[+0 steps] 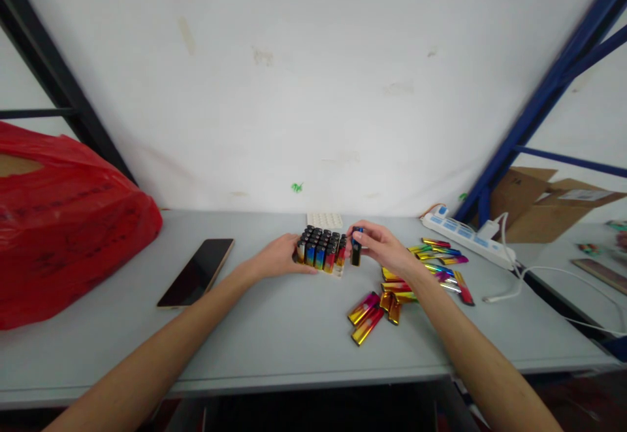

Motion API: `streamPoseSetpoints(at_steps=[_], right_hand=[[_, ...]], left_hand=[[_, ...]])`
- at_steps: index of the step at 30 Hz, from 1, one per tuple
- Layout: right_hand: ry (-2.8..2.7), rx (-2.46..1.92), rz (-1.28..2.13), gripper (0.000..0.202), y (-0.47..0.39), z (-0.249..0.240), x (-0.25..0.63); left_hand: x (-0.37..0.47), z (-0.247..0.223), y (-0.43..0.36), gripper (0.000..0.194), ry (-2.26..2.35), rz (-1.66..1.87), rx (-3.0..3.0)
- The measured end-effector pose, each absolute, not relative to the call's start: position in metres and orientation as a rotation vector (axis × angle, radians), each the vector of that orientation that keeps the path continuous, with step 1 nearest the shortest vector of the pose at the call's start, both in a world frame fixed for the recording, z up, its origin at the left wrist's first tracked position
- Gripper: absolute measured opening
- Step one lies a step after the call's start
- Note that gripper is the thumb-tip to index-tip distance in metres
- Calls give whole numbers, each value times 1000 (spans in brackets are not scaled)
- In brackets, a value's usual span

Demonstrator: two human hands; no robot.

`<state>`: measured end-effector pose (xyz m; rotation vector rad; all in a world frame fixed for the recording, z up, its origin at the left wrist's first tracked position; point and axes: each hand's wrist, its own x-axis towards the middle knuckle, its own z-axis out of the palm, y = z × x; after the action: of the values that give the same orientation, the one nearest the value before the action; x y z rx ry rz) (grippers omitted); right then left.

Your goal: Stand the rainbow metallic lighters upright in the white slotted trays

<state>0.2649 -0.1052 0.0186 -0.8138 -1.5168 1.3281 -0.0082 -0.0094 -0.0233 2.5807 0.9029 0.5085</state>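
Note:
Rows of shiny multicoloured lighters (319, 255) with black tops stand upright in a pale holder (337, 273). My left hand (281, 255) grips the left side of this filled holder, its fingers partly hidden behind it. Just right of the holder, my right hand (375, 244) pinches one dark blue and black lighter (356, 249), held upright. Loose metallic lighters (367, 326) in red, gold and purple lie in a scattered pile below and beside my right forearm. Behind the filled holder, a white tray (324, 220) with round bumps or hollows rests against the wall.
A black-screened phone (196, 272) lies on the grey table (274, 347) at left, beside a large red plastic bag (73, 223). At right are a white power strip (467, 238), its cable (509, 291), a blue metal frame (529, 108) and a cardboard box (543, 206).

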Motion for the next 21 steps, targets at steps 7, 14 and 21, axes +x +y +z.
streamPoseSetpoints(at_steps=[7, 14, 21], right_hand=[[-1517, -994, 1236, 39, -101, 12, 256], [-1674, -1318, 541, 55, -100, -1, 242], [-1711, -1418, 450, 44, -99, -7, 237]], left_hand=[[-8, -22, -11, 73, 927, 524, 2562], [-8, -20, -12, 64, 874, 520, 2524], [-8, -23, -10, 69, 915, 502, 2540]])
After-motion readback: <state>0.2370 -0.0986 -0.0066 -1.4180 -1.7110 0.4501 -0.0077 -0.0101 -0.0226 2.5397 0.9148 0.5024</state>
